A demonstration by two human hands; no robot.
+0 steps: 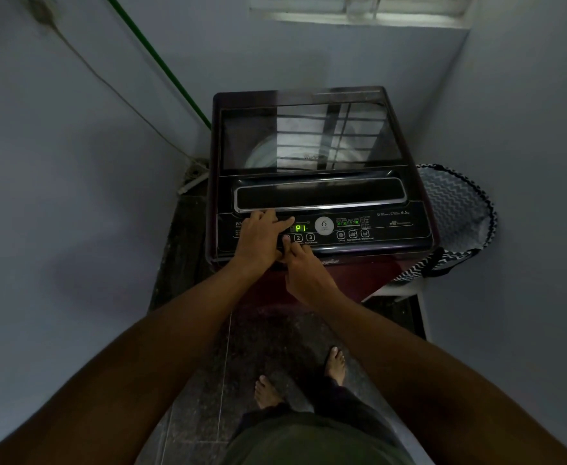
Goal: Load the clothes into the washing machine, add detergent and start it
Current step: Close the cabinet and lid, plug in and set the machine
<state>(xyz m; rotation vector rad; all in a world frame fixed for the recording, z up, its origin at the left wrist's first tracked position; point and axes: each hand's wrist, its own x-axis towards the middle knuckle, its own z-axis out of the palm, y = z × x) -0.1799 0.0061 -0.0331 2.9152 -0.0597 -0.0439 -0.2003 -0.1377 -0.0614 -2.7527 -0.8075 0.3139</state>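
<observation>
A dark maroon top-loading washing machine [406,182] stands in the corner with its glass lid [308,139] down; the drum shows faintly through it. Its control panel [392,229] faces me, and the green display [300,228] reads "P1". My left hand [258,239] rests flat on the left part of the panel, fingers stretched toward the display. My right hand [305,273] comes from below, and one fingertip presses the panel at the leftmost of the numbered buttons [303,237]. No clothes or detergent are in view.
A black-and-white zigzag laundry basket [456,209] stands to the right of the machine against the wall. A green pipe [161,62] and a cable run down the left wall. My bare feet [335,364] stand on the dark stone floor. Walls are close on both sides.
</observation>
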